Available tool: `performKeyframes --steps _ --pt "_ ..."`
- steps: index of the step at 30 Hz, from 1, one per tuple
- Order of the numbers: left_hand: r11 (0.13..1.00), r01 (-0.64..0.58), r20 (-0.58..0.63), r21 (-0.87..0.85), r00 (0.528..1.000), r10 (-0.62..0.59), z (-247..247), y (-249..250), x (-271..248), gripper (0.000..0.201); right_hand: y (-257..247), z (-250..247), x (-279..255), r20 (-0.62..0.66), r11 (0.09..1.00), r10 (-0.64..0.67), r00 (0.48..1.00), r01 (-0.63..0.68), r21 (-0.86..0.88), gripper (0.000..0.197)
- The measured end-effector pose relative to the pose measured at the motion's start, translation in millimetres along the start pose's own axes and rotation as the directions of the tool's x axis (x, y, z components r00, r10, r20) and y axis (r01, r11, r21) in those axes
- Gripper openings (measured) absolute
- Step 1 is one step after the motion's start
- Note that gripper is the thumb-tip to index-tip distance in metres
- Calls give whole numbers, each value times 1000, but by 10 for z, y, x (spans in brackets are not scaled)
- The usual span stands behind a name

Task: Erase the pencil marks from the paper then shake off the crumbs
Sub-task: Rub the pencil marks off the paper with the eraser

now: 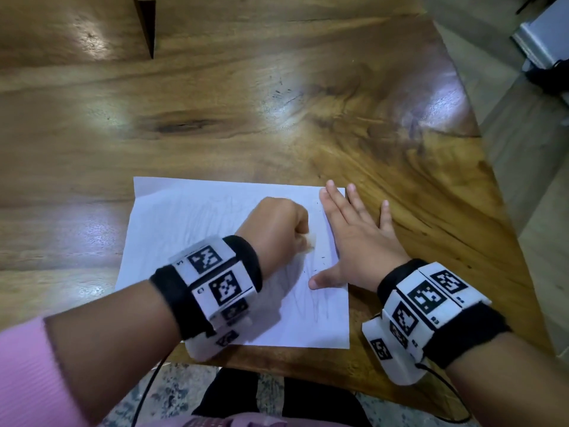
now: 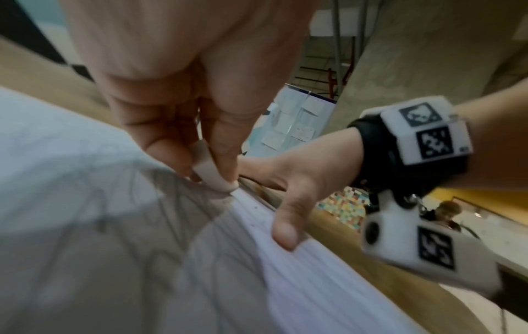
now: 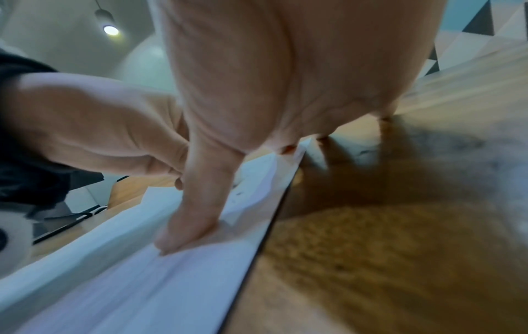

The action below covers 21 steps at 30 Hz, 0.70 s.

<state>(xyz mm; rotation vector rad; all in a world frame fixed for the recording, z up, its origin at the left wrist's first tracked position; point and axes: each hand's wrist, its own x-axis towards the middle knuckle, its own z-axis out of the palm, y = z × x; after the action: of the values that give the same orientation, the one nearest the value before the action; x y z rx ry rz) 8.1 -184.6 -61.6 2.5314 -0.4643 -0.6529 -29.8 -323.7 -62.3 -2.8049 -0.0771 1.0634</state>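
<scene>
A white sheet of paper with faint grey pencil scribbles lies near the front edge of the wooden table. My left hand is curled over the middle of the sheet and pinches a small white eraser, whose tip touches the paper. My right hand lies flat with spread fingers on the sheet's right edge, half on the wood; its thumb presses the paper. Tiny dark crumbs dot the sheet between the two hands.
The table's right edge slants close by my right hand, with floor beyond it. A grey box stands on the floor at the far right. A dark gap cuts into the tabletop at the far left. Thin cables hang below both wristbands.
</scene>
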Motion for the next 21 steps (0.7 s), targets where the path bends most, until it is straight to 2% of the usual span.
performKeyframes --steps 6,10,12,14,17,19,21 --pt "999 54 -139 9 989 -52 -279 -7 377 11 -9 -28 -16 8 1000 1 1000 0 -7 141" --pt "999 -22 -24 31 999 22 -64 -129 -102 10 -15 -18 0 16 1000 12 1000 -12 0 141" --pt "999 -38 8 13 999 38 -37 -149 -163 10 -23 -16 -1 15 1000 12 1000 -12 2 141" --pt "999 -32 -26 40 999 33 -153 -112 60 13 -30 -24 -7 20 1000 11 1000 -11 0 140" --pt "1000 21 -138 19 990 -19 -296 -63 399 12 -32 -30 -14 24 1000 11 1000 -11 -9 140" --pt "1000 18 -118 24 993 -15 -231 -93 250 11 -31 -37 -16 24 1000 10 1000 -10 -7 140" --pt "999 -43 -46 27 998 45 -75 -159 -108 10 -30 -38 -13 27 1000 13 1000 -13 -6 140"
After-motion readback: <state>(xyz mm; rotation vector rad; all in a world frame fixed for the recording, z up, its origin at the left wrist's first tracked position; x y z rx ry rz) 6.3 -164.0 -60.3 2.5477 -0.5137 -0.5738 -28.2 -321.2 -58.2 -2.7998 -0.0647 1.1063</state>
